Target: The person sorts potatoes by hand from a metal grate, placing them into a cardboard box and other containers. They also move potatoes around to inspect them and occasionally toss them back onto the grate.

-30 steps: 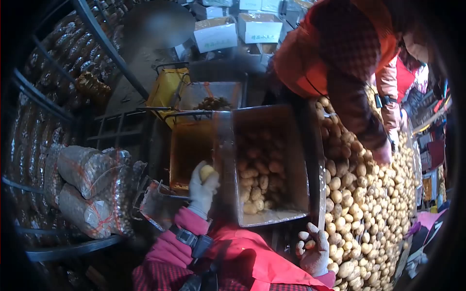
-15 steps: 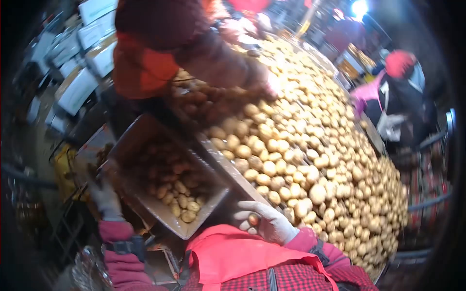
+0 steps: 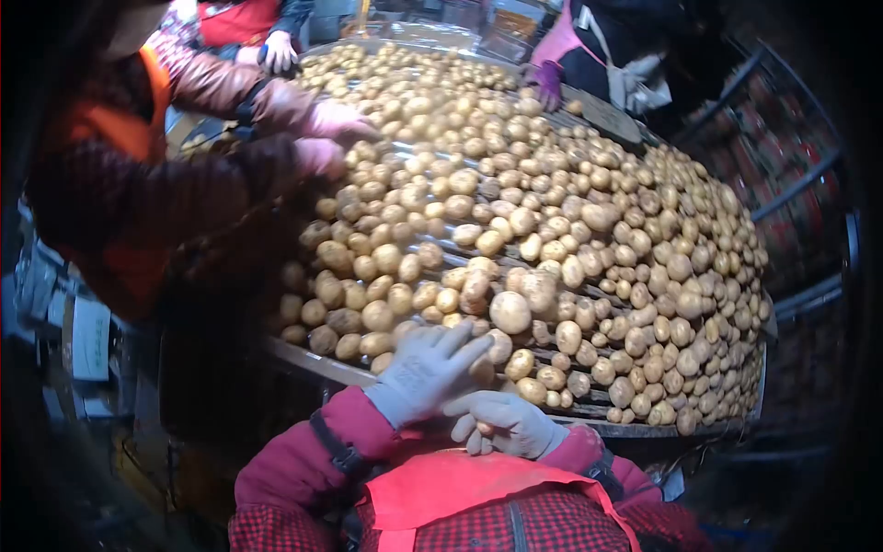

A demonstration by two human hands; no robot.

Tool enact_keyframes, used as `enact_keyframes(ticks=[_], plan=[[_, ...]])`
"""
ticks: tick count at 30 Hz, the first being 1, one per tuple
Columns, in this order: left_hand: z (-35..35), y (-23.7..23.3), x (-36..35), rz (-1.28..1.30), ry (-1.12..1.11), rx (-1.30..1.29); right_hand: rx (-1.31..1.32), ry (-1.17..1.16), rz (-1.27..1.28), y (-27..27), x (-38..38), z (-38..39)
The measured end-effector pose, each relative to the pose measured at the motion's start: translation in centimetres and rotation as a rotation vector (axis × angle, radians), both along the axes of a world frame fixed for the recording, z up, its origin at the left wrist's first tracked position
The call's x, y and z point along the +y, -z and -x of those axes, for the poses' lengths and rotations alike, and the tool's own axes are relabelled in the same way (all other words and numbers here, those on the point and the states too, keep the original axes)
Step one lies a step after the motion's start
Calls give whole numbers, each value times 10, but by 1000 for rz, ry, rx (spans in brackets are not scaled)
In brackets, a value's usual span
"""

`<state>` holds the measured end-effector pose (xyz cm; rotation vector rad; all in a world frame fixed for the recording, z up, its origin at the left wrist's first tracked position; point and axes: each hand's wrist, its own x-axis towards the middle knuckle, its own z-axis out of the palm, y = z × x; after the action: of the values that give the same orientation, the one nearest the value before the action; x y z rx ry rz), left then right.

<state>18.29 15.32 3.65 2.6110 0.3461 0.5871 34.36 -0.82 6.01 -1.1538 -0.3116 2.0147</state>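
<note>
My left hand [image 3: 421,373], in a pale grey work glove, reaches over the near rim of a large sorting table heaped with potatoes [image 3: 644,276]. Its fingers are stretched out and spread among the nearest ones, with a potato [image 3: 482,372] just under the fingertips. My right hand [image 3: 520,425], gloved alike, is close in front of my red apron [image 3: 478,483], to the right of and below the left hand. Its fingers are curled in, and a small reddish-brown spot shows between them; I cannot tell what it is.
Dark slats [image 3: 589,290] of the table show between the potatoes. To the left, a co-worker's pink-gloved hand [image 3: 340,120] reaches into the heap. A purple-gloved hand [image 3: 547,85] rests at the far edge. White cartons [image 3: 90,340] stand at lower left; metal rails [image 3: 800,184] lie to the right.
My view has swung left to right, so the potato box drops out of sight. My left hand has moved from beside that box onto the potatoes; my right hand's fingers have curled in more.
</note>
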Motion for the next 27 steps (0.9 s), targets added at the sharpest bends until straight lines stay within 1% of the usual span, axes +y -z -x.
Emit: enact_keyframes(ticks=[1,3,4,5,6,8,9,10,11,12,14,16,17,19,20,23,24,27], plan=[[-13,-6,-2,-4,77,53,-29,50,-26,1,-9,-10],[-35,7,-9,-6,166,149,-82,145,-72,4,-29,-29],[-41,9,-8,10,207,221,-154,188,-100,1,-34,-39],[-44,8,-5,25,244,296,-190,291,-175,10,-43,-46],[-46,10,-1,107,214,229,-327,342,-215,15,-46,-53],[-50,27,4,275,143,93,-757,348,-376,16,-47,-64],[-52,31,7,830,106,82,-818,353,-404,11,-43,-73],[-56,27,10,1367,-28,-25,-880,355,-433,5,-37,-83],[-52,19,16,1742,-94,-152,-939,352,-460,3,-36,-89],[-54,16,16,1856,-151,-256,-821,512,-529,16,-30,-92],[-48,24,21,1733,-100,-167,-749,597,-403,19,-19,-106],[-44,34,21,1723,-87,-180,-549,699,-149,10,6,-123],[-42,39,21,1718,-80,-186,-606,677,-154,11,14,-129],[-45,25,13,1830,-122,-258,-726,637,-161,18,28,-142],[-47,21,12,1910,-132,-278,-740,595,-138,21,37,-150],[-49,20,13,1713,-181,-119,-727,438,-230,23,53,-166],[-50,16,13,1728,-181,-125,-779,351,-226,22,61,-168],[-60,17,12,1656,-202,-99,-912,93,-223,8,79,-168]])
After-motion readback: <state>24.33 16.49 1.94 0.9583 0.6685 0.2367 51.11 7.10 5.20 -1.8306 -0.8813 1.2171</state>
